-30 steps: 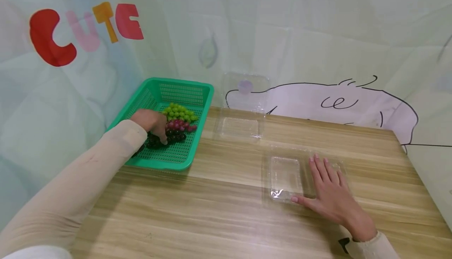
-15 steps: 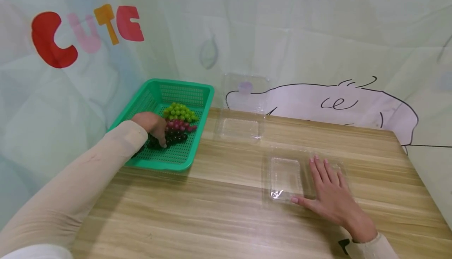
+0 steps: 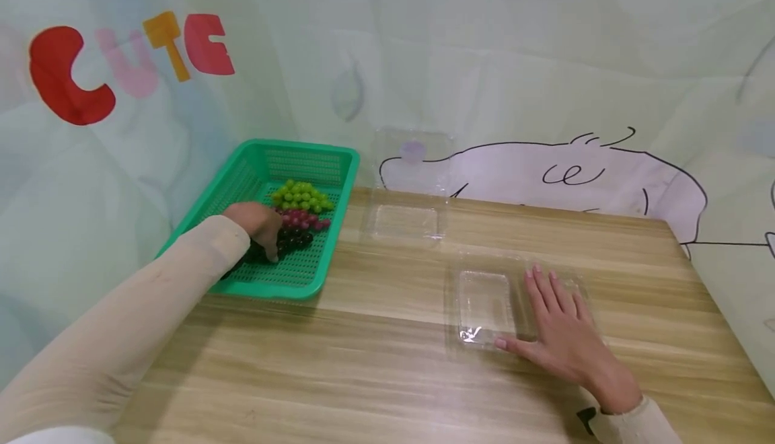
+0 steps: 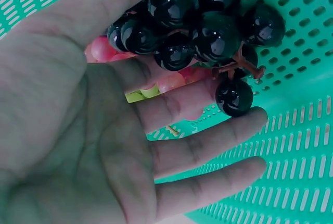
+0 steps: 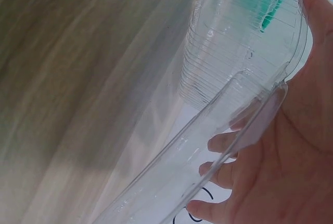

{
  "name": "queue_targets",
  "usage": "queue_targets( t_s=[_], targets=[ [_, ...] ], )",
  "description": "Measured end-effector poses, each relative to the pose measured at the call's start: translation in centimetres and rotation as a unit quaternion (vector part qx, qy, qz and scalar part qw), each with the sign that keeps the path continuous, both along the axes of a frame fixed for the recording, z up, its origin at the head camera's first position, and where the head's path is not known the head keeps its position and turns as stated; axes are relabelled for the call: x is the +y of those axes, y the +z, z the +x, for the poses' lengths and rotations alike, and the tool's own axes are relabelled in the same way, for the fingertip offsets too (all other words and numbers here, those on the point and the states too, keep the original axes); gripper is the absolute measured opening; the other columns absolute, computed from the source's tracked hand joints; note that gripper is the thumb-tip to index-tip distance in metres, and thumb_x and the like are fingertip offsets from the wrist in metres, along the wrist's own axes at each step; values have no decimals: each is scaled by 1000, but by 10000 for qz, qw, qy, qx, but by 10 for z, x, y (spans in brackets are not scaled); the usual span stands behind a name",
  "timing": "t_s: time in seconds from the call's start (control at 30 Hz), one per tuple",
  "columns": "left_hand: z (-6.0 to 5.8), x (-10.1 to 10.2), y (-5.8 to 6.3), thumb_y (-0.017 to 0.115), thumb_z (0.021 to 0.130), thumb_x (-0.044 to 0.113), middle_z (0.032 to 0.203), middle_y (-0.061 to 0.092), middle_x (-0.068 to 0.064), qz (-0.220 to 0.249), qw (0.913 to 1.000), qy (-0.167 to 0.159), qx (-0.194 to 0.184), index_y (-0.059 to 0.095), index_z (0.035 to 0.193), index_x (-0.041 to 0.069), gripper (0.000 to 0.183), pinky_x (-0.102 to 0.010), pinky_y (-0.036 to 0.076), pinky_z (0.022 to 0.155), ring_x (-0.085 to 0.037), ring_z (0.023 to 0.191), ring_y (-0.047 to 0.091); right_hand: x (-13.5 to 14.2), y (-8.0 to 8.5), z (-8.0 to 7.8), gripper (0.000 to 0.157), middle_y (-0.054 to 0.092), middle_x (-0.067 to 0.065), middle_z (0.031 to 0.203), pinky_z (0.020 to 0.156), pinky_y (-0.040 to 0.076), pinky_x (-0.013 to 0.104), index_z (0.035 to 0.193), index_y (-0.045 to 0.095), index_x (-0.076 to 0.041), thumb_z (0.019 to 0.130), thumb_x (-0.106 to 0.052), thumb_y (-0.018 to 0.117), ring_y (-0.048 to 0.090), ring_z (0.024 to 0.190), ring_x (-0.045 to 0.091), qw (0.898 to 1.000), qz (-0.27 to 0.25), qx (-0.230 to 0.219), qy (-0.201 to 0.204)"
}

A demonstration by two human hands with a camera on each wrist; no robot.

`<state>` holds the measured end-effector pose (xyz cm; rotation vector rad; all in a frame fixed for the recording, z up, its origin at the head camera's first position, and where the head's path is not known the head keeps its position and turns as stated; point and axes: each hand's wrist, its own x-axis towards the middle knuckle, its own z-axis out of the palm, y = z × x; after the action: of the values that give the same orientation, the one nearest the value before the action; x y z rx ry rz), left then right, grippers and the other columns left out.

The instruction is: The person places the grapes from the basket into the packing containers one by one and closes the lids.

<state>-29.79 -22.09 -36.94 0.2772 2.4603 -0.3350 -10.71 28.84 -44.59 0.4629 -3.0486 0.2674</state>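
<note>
My left hand point(image 3: 253, 223) reaches into the green plastic basket point(image 3: 331, 245) at the left. In the left wrist view its thumb lies over a bunch of black grapes point(image 4: 213, 36) and the index and middle fingers pass behind it, holding the bunch; the ring and little fingers stretch out straight. Behind that bunch are red grapes point(image 3: 303, 220) and green grapes point(image 3: 301, 196). My right hand point(image 3: 560, 329) lies with fingers extended on one half of an opened clear plastic box point(image 3: 484, 306); the right wrist view shows the box edge against the palm.
Another clear plastic box point(image 3: 406, 222) stands opened farther back, its lid upright before the fabric backdrop point(image 3: 514, 81). The wooden table point(image 3: 387, 390) ends at an edge on the right. High basket walls surround the grapes.
The head view has turned slightly, so everything sits a little farther left. My left hand has shifted only slightly at the black grapes. The right hand keeps its place on the box.
</note>
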Motion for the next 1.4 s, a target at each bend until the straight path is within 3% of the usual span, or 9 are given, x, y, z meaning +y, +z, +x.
queue_targets(
  t_s=[0.17, 0.3, 0.47, 0.6, 0.73, 0.83, 0.93, 1.13, 1.4],
  targets=[
    [5, 2, 2, 80, 86, 42, 137, 56, -28, 41, 9999, -92, 41, 59, 135, 1, 67, -51, 57, 82, -42, 113, 62, -1, 2, -1, 119, 15, 21, 168, 115, 17, 71, 162, 12, -2, 83, -78, 60, 13, 153, 46, 10000, 1, -12, 3],
    [7, 4, 3, 80, 87, 39, 132, 61, -25, 22, 9998, -187, -10, 64, 129, 3, 58, -49, 57, 80, -36, 104, 64, 0, 2, -2, 120, 15, 21, 168, 115, 18, 71, 162, 11, -2, 83, -78, 60, 14, 153, 46, 10000, 21, 3, 6],
    [6, 4, 1, 78, 89, 35, 112, 66, -13, 21, 9994, -303, -138, 69, 115, 7, 39, -42, 53, 72, -25, 88, 61, 0, 2, -1, 120, 15, 21, 168, 115, 17, 71, 162, 9, -3, 83, -78, 60, 13, 153, 46, 10000, -6, -29, 2],
    [6, 4, -1, 75, 89, 32, 93, 61, -7, 13, 9995, -269, -170, 66, 95, 12, 22, -38, 46, 66, -22, 80, 55, 0, 3, -2, 120, 15, 21, 168, 115, 16, 72, 163, 8, -4, 83, -78, 60, 12, 153, 45, 10000, -30, -83, -1],
    [6, 6, -1, 72, 88, 30, 82, 54, -5, -36, 9996, -227, -165, 58, 81, 16, 21, -37, 43, 65, -21, 75, 51, 0, 3, -2, 120, 14, 21, 168, 115, 16, 72, 162, 9, -3, 83, -78, 60, 11, 154, 45, 9999, -24, -159, -32],
    [6, 7, 1, 72, 87, 30, 83, 54, -5, -63, 9996, -205, -164, 57, 79, 16, 22, -37, 43, 65, -21, 75, 50, 0, 3, -2, 119, 14, 21, 168, 115, 16, 72, 162, 12, -2, 83, -78, 60, 11, 153, 45, 9998, -19, -175, -42],
    [5, 9, 3, 73, 86, 32, 94, 61, -10, -51, 9997, -168, -142, 65, 90, 10, 24, -38, 46, 67, -23, 80, 54, 1, 3, -2, 119, 14, 21, 168, 115, 17, 72, 161, 13, -1, 83, -78, 60, 12, 153, 45, 9999, -7, -144, -40],
    [3, 9, 8, 73, 86, 35, 134, 58, -25, 37, 9999, -79, -52, 61, 132, 0, 59, -45, 55, 78, -28, 96, 59, 2, 3, -1, 118, 16, 22, 167, 114, 18, 72, 161, 15, 0, 83, -76, 61, 14, 152, 46, 10000, -11, -13, -2],
    [9, 7, 13, 69, 90, 41, 146, 47, -31, 44, 9999, 58, -141, 48, 146, 0, 73, -49, 55, 83, -40, 118, 58, 2, 3, 1, 118, 15, 22, 167, 114, 18, 73, 161, 14, 0, 84, -76, 61, 15, 152, 47, 10000, -5, -20, 18]
  ],
)
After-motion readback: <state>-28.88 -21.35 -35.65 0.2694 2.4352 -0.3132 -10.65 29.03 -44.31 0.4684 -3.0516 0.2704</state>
